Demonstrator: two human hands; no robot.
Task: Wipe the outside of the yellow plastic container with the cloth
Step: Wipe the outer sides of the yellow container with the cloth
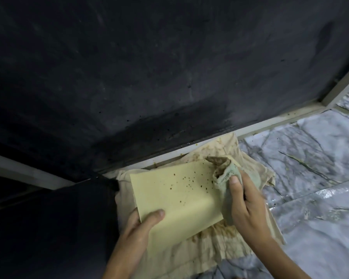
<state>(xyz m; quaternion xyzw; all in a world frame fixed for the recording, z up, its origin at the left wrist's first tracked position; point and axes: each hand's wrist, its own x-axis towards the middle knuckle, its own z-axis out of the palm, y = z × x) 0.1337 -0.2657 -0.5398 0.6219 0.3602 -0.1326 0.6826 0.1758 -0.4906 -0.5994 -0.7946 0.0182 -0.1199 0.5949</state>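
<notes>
Left hand (143, 224) gripped the speckled yellow container (175, 190); right hand (248, 200) clutched the bunched cloth (222, 170) against it.

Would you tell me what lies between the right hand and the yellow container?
In the head view, the bunched, soiled cloth lies between the right hand and the yellow container.

Home kitchen: foil-lined counter (310, 150), stained rag (210, 250).
</notes>
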